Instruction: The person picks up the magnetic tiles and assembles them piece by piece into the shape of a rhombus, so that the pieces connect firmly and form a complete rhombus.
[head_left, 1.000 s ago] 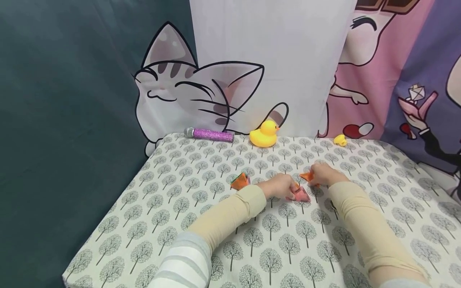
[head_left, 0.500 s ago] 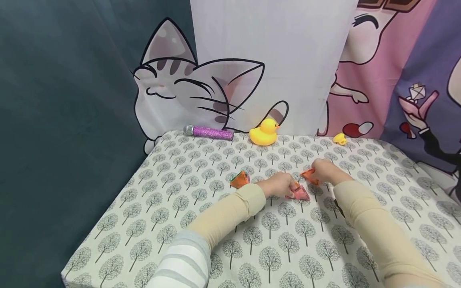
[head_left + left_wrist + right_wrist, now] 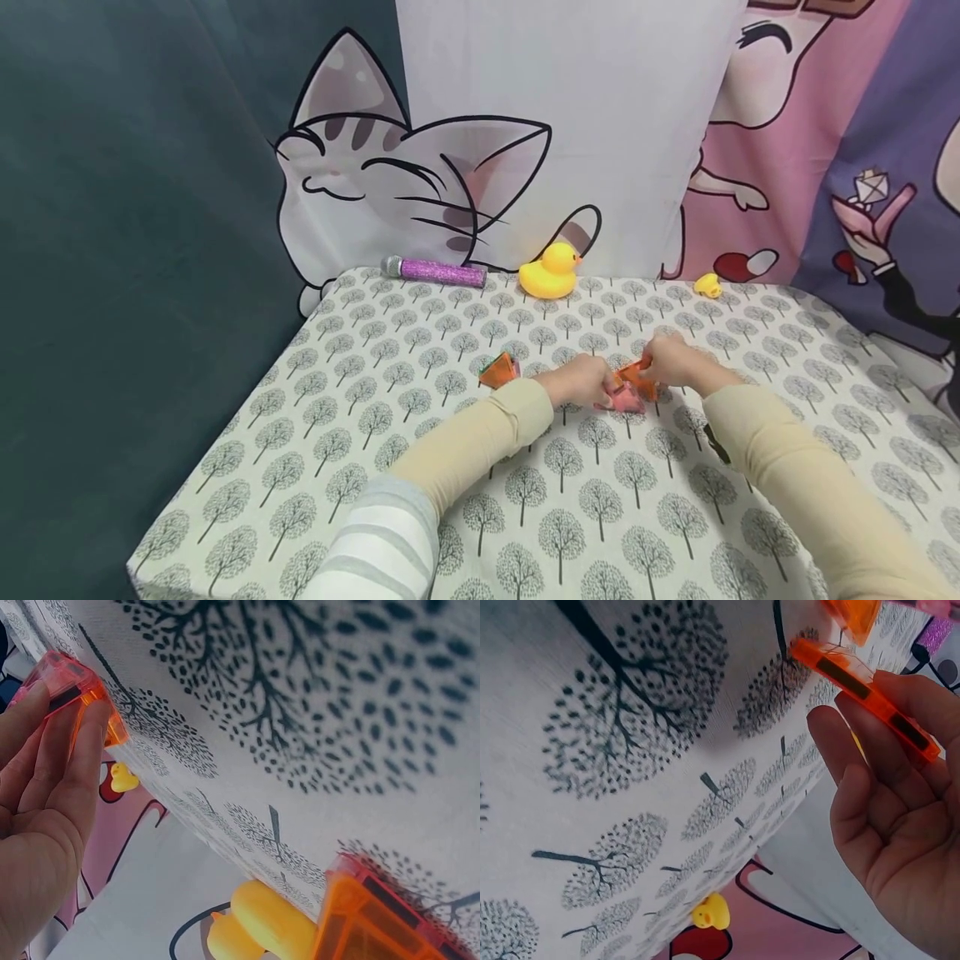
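Note:
My left hand (image 3: 585,382) grips a small built shape of translucent magnetic tiles low over the table. A pink tile (image 3: 67,679) and an orange tile (image 3: 116,729) in it show in the left wrist view. Close to its right side, my right hand (image 3: 670,360) pinches a flat orange magnetic tile (image 3: 840,677) between thumb and fingers. In the head view this orange tile overlaps the pink piece. Left of my left hand stands another small tile shape (image 3: 498,372) with an orange face and green and pink edges. My fingers hide part of both held pieces.
Along the back edge of the tree-print tablecloth (image 3: 315,467) lie a purple glitter microphone (image 3: 442,272), a big yellow rubber duck (image 3: 549,272) and a small yellow duck (image 3: 708,286). Behind them hangs a cartoon curtain (image 3: 630,142). A dark object (image 3: 716,443) shows beside my right sleeve.
My right hand has moved slightly left with the orange tile, bringing it up against the pink piece in the head view. My left hand has stayed nearly still.

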Tool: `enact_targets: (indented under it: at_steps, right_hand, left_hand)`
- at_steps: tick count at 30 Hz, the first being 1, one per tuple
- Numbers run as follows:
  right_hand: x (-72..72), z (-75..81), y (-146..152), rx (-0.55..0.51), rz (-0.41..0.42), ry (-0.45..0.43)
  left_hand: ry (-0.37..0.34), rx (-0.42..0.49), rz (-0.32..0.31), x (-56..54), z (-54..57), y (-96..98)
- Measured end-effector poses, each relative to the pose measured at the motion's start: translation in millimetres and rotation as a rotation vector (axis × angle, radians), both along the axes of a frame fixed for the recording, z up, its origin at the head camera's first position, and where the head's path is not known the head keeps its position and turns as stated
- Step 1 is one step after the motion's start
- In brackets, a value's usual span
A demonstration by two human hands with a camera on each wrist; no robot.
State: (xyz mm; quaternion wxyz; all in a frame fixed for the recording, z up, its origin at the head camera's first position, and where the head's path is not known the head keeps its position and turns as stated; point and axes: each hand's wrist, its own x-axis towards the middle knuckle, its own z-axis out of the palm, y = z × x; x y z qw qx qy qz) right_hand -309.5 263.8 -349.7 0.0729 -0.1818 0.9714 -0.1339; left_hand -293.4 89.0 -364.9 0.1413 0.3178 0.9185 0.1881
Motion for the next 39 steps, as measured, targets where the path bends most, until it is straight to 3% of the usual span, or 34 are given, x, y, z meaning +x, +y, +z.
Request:
enact_targets:
  at_steps: [9, 15, 21, 29, 39]
  right_hand:
    - [9.3, 0.1, -2.5, -0.070, -0.012, -0.064]
    - [14.3, 5.2, -0.2, -0.123, 0.049, -0.069]
    - [15.7, 5.9, -0.1, -0.096, 0.056, -0.089]
    - [16.5, 7.4, 0.0, -0.070, 0.071, -0.124]
    - [20.3, 4.4, 3.1, -0.064, 0.041, -0.150]
  left_hand:
    - [0.007, 0.001, 0.000, -0.3, 0.8, 0.1]
    - [0.005, -0.003, 0.008, -0.8, 2.6, 1.2]
    - [0.052, -0.043, 0.017, -1.4, 1.6, 1.4]
    - [0.071, -0.032, 0.041, -1.9, 0.3, 1.2]
    - [-0.005, 0.020, 0.085, -8.0, 4.5, -12.1]
